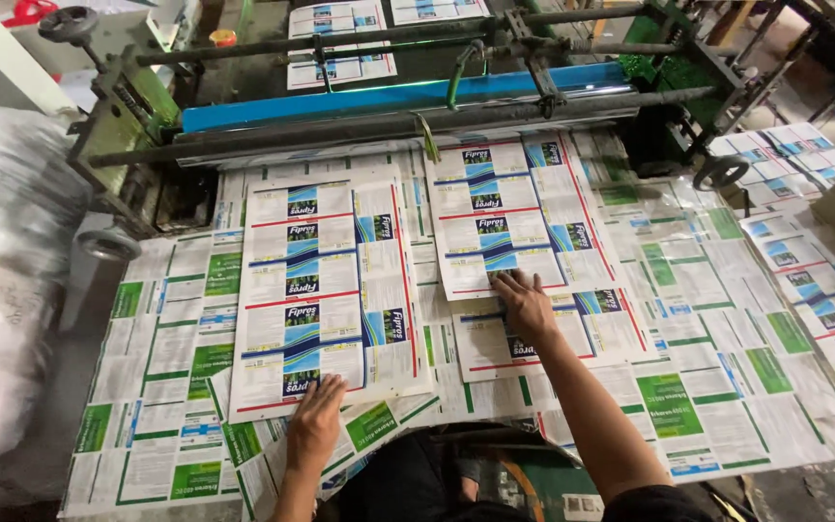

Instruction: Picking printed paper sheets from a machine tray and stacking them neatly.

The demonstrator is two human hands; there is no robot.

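Blue-printed sheet stack (326, 290) under flat left hand (316, 420), fingers spread; right hand (526, 304) flat, spread, on second stack (509, 213); elbows cut off.

Head view — steeply down, close over table (775, 425)

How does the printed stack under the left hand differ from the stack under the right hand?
The left stack lies nearer the person and looks larger; the right stack sits farther up, next to the machine roller. The left hand rests flat on the left stack's bottom edge, and the right hand presses the right stack's lower edge, where a further sheet pokes out beneath. Both show blue-and-white label prints with red lines.
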